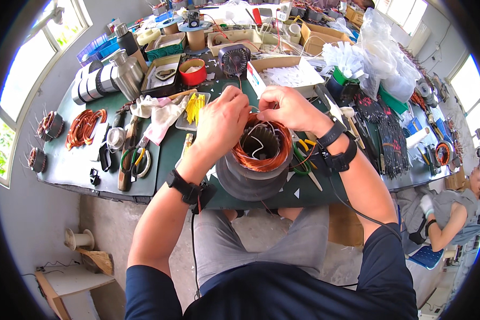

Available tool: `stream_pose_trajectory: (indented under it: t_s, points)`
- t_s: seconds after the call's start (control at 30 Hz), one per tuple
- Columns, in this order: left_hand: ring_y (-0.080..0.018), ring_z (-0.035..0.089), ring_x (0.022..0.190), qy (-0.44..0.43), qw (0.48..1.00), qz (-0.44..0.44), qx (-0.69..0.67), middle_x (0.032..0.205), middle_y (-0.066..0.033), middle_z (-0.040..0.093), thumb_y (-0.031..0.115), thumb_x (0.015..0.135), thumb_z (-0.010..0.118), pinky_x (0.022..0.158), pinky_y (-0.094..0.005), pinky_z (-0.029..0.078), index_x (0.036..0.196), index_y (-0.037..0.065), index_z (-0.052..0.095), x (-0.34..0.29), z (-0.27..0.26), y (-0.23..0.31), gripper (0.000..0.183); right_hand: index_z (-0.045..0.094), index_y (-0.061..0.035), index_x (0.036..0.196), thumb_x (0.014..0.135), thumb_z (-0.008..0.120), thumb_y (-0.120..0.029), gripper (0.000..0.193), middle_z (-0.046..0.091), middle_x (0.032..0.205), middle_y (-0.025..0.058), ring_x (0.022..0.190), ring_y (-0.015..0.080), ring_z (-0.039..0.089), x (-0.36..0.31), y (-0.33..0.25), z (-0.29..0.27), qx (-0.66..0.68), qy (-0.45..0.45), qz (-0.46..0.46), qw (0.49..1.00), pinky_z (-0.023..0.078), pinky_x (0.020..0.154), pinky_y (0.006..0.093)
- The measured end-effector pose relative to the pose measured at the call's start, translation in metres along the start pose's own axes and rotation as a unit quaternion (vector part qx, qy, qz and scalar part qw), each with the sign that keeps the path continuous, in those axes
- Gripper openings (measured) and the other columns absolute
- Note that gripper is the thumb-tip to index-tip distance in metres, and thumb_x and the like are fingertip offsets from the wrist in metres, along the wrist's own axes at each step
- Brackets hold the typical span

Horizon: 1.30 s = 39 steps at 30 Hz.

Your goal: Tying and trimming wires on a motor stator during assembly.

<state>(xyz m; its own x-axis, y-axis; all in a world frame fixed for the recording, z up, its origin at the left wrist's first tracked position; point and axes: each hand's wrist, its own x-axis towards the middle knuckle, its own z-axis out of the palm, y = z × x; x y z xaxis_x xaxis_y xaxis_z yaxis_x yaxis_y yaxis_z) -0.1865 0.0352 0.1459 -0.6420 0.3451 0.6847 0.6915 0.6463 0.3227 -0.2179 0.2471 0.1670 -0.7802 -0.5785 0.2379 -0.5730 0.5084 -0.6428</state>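
Observation:
A motor stator (234, 178) stands upright at the near edge of the bench, with a thick ring of copper windings (287, 152) at its top. White cord (256, 143) loops inside its bore. Over the far left rim of the windings, my left hand (224, 120) is closed, fingertips curled together; what they hold is too small to tell. My right hand (293, 109) pinches a thin wire between thumb and forefinger at the far rim. The two hands are close together but apart.
Green-handled scissors (303, 164) lie right of the stator, more scissors (140, 160) to the left. Behind stand a small black fan (234, 58), a white box (282, 74) and a red tin (192, 72). Yellow sleeves (195, 109) fill a tray. A co-worker (442, 213) sits at right.

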Motion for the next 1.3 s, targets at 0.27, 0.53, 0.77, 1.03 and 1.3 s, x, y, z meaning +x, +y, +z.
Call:
stream_pose_trajectory:
  t_s: [0.27,0.53,0.77,1.03,1.3]
  points:
    - [-0.0151,0.069,0.081,-0.159,0.941,-0.216,-0.204,0.094,-0.0091,0.071,0.011,0.09,0.072,0.073,-0.0309,0.055,0.105,-0.001,0.063,0.003,-0.01,-0.007,0.021,0.067,0.0028,0.09,0.088,0.069,-0.01,0.013,0.068,0.075,0.0084,0.073,0.0155,0.065,-0.004,0.003,0.007,0.006,0.06,0.025,0.998,0.052,0.071,0.0325]
    - [-0.0184,0.07,0.091,-0.121,0.945,-0.23,-0.199,0.1,-0.0133,0.07,-0.002,0.087,0.064,0.085,-0.0325,0.056,0.11,-0.001,0.052,-0.011,-0.005,0.004,0.026,0.069,0.0024,0.097,0.093,0.068,-0.008,0.011,0.071,0.09,0.0107,0.08,0.0187,0.067,-0.009,0.014,0.021,0.081,0.105,-0.012,0.991,0.053,0.077,0.0333]
    - [-0.0217,0.071,0.093,-0.118,0.954,-0.227,-0.156,0.101,-0.016,0.069,-0.006,0.084,0.06,0.088,-0.0344,0.057,0.107,-0.002,0.051,-0.017,-0.001,0.012,0.025,0.072,-0.0009,0.107,0.09,0.064,-0.009,0.021,0.071,0.094,0.0164,0.087,0.0334,0.069,-0.018,0.016,0.015,0.04,0.076,-0.071,0.994,0.054,0.08,0.0399]
    - [-0.0257,0.071,0.095,-0.126,0.941,-0.192,-0.249,0.099,-0.0166,0.07,-0.005,0.082,0.066,0.086,-0.0357,0.056,0.108,-0.002,0.051,-0.012,-0.001,0.0,0.03,0.072,0.0015,0.108,0.089,0.058,-0.006,0.024,0.068,0.096,0.0164,0.088,0.0332,0.067,-0.027,0.011,0.02,0.013,0.098,-0.085,0.991,0.054,0.083,0.0403]
    - [-0.0236,0.07,0.099,-0.146,0.929,-0.198,-0.276,0.103,-0.0156,0.071,-0.004,0.083,0.066,0.089,-0.0342,0.054,0.109,-0.002,0.051,-0.009,0.006,-0.007,0.03,0.069,0.002,0.117,0.09,0.056,-0.001,0.03,0.065,0.1,0.0132,0.093,0.0241,0.063,-0.037,0.017,0.017,0.049,0.071,-0.039,0.996,0.051,0.087,0.0335]
